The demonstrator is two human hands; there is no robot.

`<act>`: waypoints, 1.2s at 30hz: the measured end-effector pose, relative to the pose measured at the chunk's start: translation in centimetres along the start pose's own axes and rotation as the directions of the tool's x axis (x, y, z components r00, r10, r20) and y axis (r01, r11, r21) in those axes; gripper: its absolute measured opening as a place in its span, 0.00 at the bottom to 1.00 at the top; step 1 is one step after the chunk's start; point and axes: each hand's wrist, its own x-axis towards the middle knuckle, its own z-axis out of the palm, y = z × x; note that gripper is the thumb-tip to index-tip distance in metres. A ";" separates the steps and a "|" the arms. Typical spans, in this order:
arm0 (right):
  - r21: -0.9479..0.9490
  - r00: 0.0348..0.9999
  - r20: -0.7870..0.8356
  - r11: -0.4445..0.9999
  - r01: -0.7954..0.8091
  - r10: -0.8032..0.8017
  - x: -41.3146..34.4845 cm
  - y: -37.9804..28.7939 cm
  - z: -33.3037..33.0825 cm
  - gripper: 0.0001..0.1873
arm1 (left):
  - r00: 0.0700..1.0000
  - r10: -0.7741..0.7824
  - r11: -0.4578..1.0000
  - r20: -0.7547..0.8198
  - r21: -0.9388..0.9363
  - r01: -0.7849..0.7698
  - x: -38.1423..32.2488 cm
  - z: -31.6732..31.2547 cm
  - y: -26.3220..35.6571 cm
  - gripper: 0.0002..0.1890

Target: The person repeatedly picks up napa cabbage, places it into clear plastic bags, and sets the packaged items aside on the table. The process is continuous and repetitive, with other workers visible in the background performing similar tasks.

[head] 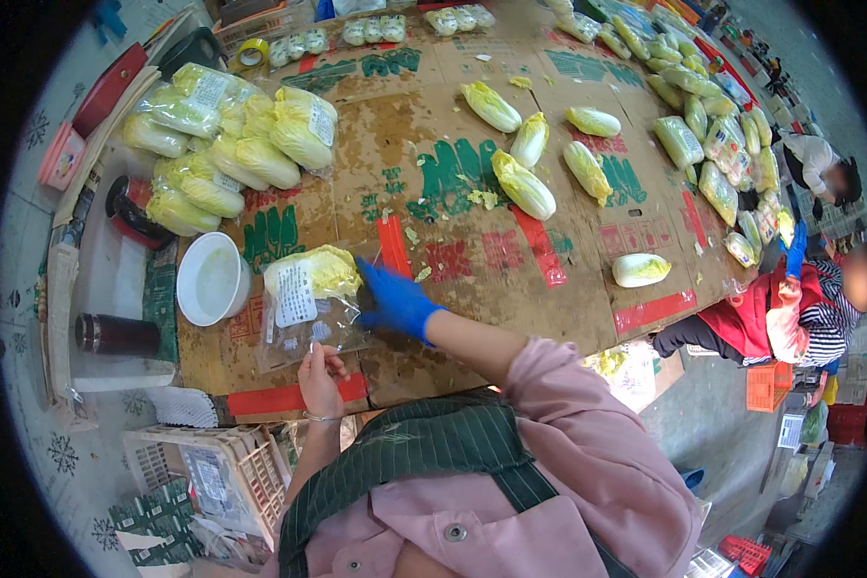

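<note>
A napa cabbage [336, 273] lies inside a clear plastic bag [289, 347] that bears a printed white label, on the cardboard-covered table. My right hand [397, 300], in a blue glove, is at the right side of the bagged cabbage; some of its fingers are hidden. My bare left hand [323, 377] is at the bag's lower edge, fingers bent with thumb and forefinger near the film; whether they pinch it is not plain. Several loose napa cabbages [524, 186] lie farther off, with one [641, 270] nearer on the right.
A white bowl [213, 278] and a dark tumbler [118, 334] stand left. Bagged cabbages [238, 144] are heaped behind the bowl. More bagged vegetables [722, 137] cover the table's far right end, where another person [787, 318] stands. A tape roll [251, 54] lies at the back left.
</note>
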 end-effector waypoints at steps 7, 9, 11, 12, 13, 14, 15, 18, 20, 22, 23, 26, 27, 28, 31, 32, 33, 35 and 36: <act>-0.100 0.905 0.418 0.994 -0.039 0.077 -5.9 3.7 -6.7 0.16 | 0.954 -0.283 0.918 0.097 0.316 0.240 -2.1 -0.3 2.0 0.17; 0.113 0.949 0.315 0.992 -0.061 0.022 -7.6 5.5 -9.6 0.15 | 0.905 -0.414 0.770 0.096 0.567 0.292 -2.8 -0.2 3.7 0.17; 0.252 0.992 0.108 0.964 -0.089 0.063 -8.7 7.8 -11.8 0.14 | 0.992 -0.073 0.778 0.100 0.628 -0.006 -2.8 0.8 5.2 0.14; 0.313 0.996 -0.036 0.948 -0.064 0.079 -9.3 9.1 -12.7 0.15 | 0.984 0.159 0.719 0.085 0.673 -0.175 -2.5 1.8 5.7 0.13; 0.262 0.991 -0.098 0.963 -0.066 0.095 -9.8 10.7 -14.3 0.17 | 0.931 0.353 0.640 0.096 0.701 -0.315 -1.9 3.1 5.9 0.12; -0.008 0.983 -0.156 0.995 -0.099 0.096 -11.4 12.6 -17.3 0.17 | 0.861 0.492 0.457 0.125 0.805 -0.379 -1.2 4.5 6.1 0.13; -0.162 0.957 -0.283 0.981 -0.104 0.055 -12.1 14.5 -19.6 0.18 | 0.775 0.605 0.283 0.180 0.861 -0.422 -0.4 6.0 6.1 0.15; -0.099 0.721 -0.659 0.924 -0.369 0.217 -16.6 20.1 -29.2 0.18 | 0.717 0.608 -0.093 0.340 0.928 -0.361 1.7 10.6 4.7 0.32; 0.208 0.494 -0.797 0.926 -0.315 0.347 -18.9 22.9 -34.6 0.19 | 0.734 0.558 -0.185 0.387 0.920 -0.345 2.6 11.9 3.9 0.33; 0.196 0.435 -0.811 0.882 -0.429 0.392 -20.3 24.9 -38.2 0.22 | 0.758 0.535 -0.222 0.374 0.927 -0.301 3.2 11.8 3.4 0.29; 0.195 0.404 -0.812 0.849 -0.492 0.421 -20.4 25.7 -39.3 0.23 | 0.762 0.527 -0.243 0.377 0.926 -0.290 3.3 11.4 3.3 0.26; -0.006 0.536 -0.797 0.882 -0.471 0.280 -19.0 28.2 -40.2 0.24 | 0.779 0.521 -0.201 0.347 0.938 -0.284 3.5 9.4 3.3 0.15; -0.023 0.542 -0.783 0.857 -0.515 0.305 -18.5 28.9 -40.1 0.25 | 0.768 0.541 -0.148 0.342 0.938 -0.313 3.4 8.8 3.2 0.12; -0.037 0.559 -0.758 0.834 -0.551 0.335 -18.1 29.6 -40.2 0.26 | 0.778 0.546 -0.079 0.311 0.943 -0.322 3.3 8.4 3.3 0.09; -0.033 0.563 -0.711 0.780 -0.625 0.421 -17.0 31.1 -40.9 0.28 | 0.811 0.520 0.040 0.268 0.941 -0.337 2.7 7.8 3.3 0.05; -0.028 0.558 -0.710 0.773 -0.633 0.431 -16.5 31.3 -41.3 0.28 | 0.822 0.508 0.069 0.256 0.940 -0.335 2.5 7.7 3.2 0.04; -0.013 0.542 -0.699 0.748 -0.663 0.468 -15.8 31.4 -41.7 0.28 | 0.827 0.512 0.105 0.231 0.939 -0.328 2.2 7.7 3.1 0.04; -0.168 0.626 -0.675 0.744 -0.646 0.391 -12.8 31.3 -42.5 0.33 | 0.877 0.459 0.225 0.143 0.936 -0.270 1.9 7.6 2.9 0.03; -0.274 0.673 -0.659 0.726 -0.630 0.335 -10.6 31.1 -42.8 0.35 | 0.896 0.434 0.283 0.095 0.930 -0.236 1.8 7.5 2.8 0.03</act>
